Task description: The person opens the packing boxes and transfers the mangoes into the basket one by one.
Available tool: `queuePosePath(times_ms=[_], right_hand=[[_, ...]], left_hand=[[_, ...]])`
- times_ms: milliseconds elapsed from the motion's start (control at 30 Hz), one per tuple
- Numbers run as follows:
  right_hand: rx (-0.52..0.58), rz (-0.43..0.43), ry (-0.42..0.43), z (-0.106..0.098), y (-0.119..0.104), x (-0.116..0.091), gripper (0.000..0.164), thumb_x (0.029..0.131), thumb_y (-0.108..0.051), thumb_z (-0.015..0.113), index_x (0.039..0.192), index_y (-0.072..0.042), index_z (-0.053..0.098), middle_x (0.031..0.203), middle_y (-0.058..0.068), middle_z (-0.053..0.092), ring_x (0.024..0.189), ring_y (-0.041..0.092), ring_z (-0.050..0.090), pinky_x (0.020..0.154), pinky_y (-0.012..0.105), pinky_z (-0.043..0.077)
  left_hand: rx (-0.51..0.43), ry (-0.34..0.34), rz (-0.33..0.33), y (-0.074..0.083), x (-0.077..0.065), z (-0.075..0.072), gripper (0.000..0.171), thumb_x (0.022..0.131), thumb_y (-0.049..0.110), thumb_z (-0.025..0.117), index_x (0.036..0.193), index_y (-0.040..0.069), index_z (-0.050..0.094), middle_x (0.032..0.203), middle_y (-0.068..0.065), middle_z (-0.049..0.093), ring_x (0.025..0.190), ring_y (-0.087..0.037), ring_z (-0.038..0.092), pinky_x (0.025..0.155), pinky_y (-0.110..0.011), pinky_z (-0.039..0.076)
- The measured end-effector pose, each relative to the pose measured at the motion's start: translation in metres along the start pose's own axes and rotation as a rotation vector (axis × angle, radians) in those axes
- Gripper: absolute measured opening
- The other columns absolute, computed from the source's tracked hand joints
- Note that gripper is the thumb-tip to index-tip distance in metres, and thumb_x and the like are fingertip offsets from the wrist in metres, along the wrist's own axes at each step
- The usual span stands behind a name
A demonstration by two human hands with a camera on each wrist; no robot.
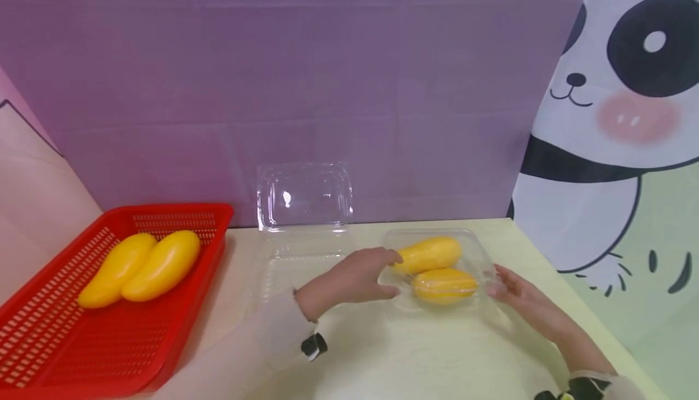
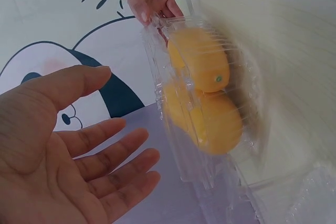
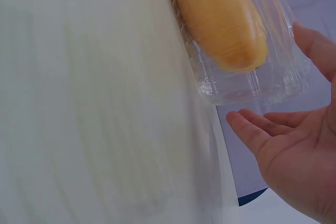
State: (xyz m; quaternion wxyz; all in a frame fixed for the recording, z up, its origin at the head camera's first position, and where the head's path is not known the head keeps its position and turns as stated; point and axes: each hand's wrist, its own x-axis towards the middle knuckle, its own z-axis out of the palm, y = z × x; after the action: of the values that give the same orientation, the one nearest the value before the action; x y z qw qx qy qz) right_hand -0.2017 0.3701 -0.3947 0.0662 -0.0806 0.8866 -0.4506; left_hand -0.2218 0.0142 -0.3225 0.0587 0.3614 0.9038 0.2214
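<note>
Nearby, fruit (image 1: pixel 431 254), pale tabletop (image 1: pixel 431 351), purple backdrop (image 1: pixel 306 72)

Creased purple backdrop (image 1: pixel 306 84) behind a pale tabletop (image 1: pixel 426 351)
A cartoon panda print (image 1: pixel 595 108) on pale green fills the right; a pale pink panel (image 1: pixel 33 218) flanks the left; soft shadows (image 1: pixel 355 351) cross the tabletop.

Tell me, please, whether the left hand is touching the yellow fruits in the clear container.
Apart. In the left wrist view, a gap with backdrop showing separates the left hand from the clear container holding the yellow fruits.
</note>
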Motion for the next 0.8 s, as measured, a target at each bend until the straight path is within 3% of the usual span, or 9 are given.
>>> queuePosePath(times_ms=[133, 333, 633, 700, 800], right_hand=[[-0.008, 0.003, -0.018, 0.000, -0.001, 0.001, 0.074, 0.096, -0.022, 0.052, 0.144, 0.013, 0.009, 0.143, 0.039, 0.021, 0.131, 0.050, 0.027, 0.101, 0.044, 0.037], [0.058, 0.011, -0.053, 0.000, -0.002, 0.002, 0.076, 0.096, -0.021, 0.052, 0.142, 0.018, 0.004, 0.145, 0.040, 0.013, 0.134, 0.052, 0.016, 0.105, 0.059, 0.019], [0.089, 0.028, -0.082, 0.000, -0.004, 0.004, 0.079, 0.096, -0.022, 0.053, 0.142, 0.018, 0.002, 0.147, 0.037, 0.011, 0.135, 0.050, 0.014, 0.106, 0.062, 0.016], [0.071, 0.023, -0.081, 0.002, -0.003, 0.002, 0.076, 0.096, -0.023, 0.052, 0.143, 0.016, 0.006, 0.148, 0.033, 0.014, 0.135, 0.044, 0.020, 0.108, 0.055, 0.022], [0.077, -0.002, -0.091, 0.003, -0.001, -0.001, 0.072, 0.098, -0.023, 0.049, 0.143, 0.015, 0.009, 0.150, 0.031, 0.014, 0.134, 0.035, 0.025, 0.104, 0.030, 0.034]], left_hand=[[0.008, 0.004, 0.005, 0.000, 0.003, 0.001, 0.052, 0.085, 0.030, 0.070, 0.131, 0.014, 0.052, 0.130, 0.001, 0.056, 0.117, -0.014, 0.053, 0.098, -0.030, 0.044], [0.024, 0.013, 0.033, -0.002, 0.009, 0.005, 0.053, 0.085, 0.029, 0.070, 0.132, 0.013, 0.052, 0.132, 0.000, 0.054, 0.121, -0.016, 0.050, 0.101, -0.030, 0.041], [0.064, 0.043, 0.095, -0.007, 0.024, 0.018, 0.051, 0.084, 0.027, 0.071, 0.130, 0.011, 0.054, 0.131, -0.003, 0.054, 0.120, -0.016, 0.050, 0.101, -0.028, 0.041], [0.066, 0.051, 0.094, -0.007, 0.026, 0.023, 0.051, 0.083, 0.026, 0.071, 0.129, 0.011, 0.054, 0.131, -0.003, 0.054, 0.119, -0.016, 0.051, 0.100, -0.028, 0.042], [0.092, 0.060, 0.100, -0.005, 0.028, 0.029, 0.051, 0.082, 0.024, 0.072, 0.128, 0.010, 0.055, 0.131, -0.004, 0.053, 0.118, -0.017, 0.050, 0.098, -0.027, 0.043]])
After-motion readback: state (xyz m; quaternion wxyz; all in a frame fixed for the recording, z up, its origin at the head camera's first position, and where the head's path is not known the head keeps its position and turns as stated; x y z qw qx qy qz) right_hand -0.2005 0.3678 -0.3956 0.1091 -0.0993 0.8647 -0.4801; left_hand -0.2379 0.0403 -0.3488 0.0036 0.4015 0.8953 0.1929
